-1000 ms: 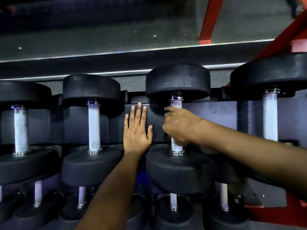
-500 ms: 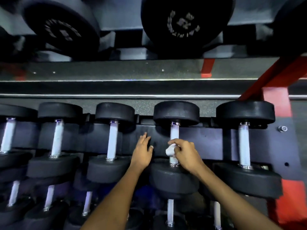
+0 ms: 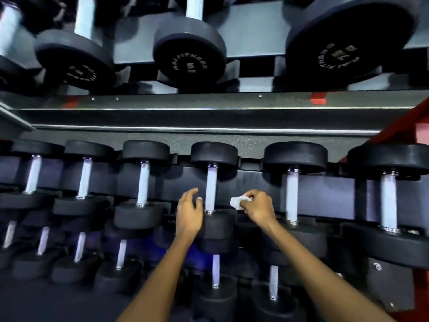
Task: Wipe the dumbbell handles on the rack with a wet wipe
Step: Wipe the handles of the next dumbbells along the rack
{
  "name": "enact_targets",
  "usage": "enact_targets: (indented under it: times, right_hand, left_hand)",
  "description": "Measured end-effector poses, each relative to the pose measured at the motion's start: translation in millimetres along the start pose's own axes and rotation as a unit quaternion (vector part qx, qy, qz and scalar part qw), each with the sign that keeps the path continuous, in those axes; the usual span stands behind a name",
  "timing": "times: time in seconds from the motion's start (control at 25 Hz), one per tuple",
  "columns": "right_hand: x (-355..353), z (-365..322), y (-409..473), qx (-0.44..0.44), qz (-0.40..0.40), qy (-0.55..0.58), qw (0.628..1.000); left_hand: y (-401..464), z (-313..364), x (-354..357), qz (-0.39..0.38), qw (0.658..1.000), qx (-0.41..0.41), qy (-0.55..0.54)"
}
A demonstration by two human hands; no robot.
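Observation:
A row of black dumbbells with pale knurled handles lies across the middle shelf of the rack (image 3: 325, 196). The centre dumbbell handle (image 3: 211, 187) stands bare between my two hands. My right hand (image 3: 257, 206) pinches a small crumpled white wet wipe (image 3: 237, 202) just right of that handle, off the metal. My left hand (image 3: 189, 211) hovers just left of the same handle with fingers loosely curved and thumb near its lower end, holding nothing. Another handle (image 3: 292, 195) is to the right of my right hand.
An upper shelf carries larger dumbbells (image 3: 190, 54) overhead, above a dark metal rail (image 3: 209, 117). A lower shelf holds more dumbbells (image 3: 216, 270) under my forearms. Red frame parts (image 3: 415, 122) stand at the right edge.
My right hand has come off the centre handle and moved right with the wipe. My left hand lifted off the rack panel and curled toward the handle. The view pulled back and tilted up.

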State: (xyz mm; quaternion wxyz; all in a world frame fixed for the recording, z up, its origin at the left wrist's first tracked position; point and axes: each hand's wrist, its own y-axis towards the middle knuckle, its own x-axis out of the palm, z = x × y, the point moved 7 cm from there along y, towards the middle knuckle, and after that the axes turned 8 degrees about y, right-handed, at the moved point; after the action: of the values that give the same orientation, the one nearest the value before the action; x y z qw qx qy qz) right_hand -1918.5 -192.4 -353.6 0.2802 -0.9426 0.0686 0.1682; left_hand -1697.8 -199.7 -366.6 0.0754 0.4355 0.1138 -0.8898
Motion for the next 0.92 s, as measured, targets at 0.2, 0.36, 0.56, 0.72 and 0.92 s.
enact_targets:
  times: [0.2, 0.36, 0.56, 0.72, 0.92]
  right_hand:
    - [55, 17, 30, 0.030, 0.043, 0.032, 0.998]
    - [87, 34, 52, 0.067, -0.018, 0.001, 0.998]
    - [121, 37, 56, 0.098, -0.198, 0.028, 0.975]
    - [113, 40, 55, 0.074, -0.176, -0.029, 0.981]
    - [136, 34, 57, 0.117, -0.215, 0.012, 0.969]
  left_hand:
    - [63, -75, -2, -0.017, 0.999, -0.011, 0.047]
    - [112, -80, 18, -0.032, 0.985, 0.107, 0.130]
    - [133, -75, 62, -0.035, 0.945, 0.223, 0.235]
    - [130, -80, 68, 0.017, 0.934, 0.230, 0.273]
    - [129, -79, 67, 0.015, 0.933, 0.232, 0.273]
